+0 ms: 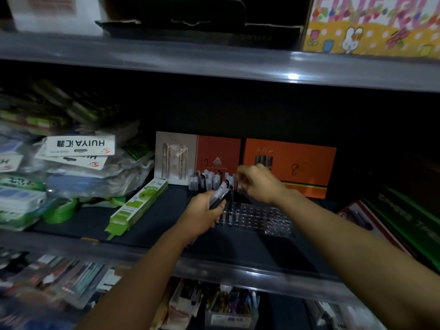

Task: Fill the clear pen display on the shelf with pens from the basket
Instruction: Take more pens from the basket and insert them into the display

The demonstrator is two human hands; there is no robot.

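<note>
several pens (220,195) sit bundled in the left hand (202,211), fingers curled around them, just left of the right hand (258,184), whose fingers pinch one pen (239,186) upright above the clear pen display (257,219) on the shelf (166,225); more pens stand behind the fingers.

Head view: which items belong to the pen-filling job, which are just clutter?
Job:
clear pen display
pens already standing in it
bundle of pens in left hand
right hand, above the display

Clutter:
orange boxes
green packs
green tape roll
bagged stationery
</note>
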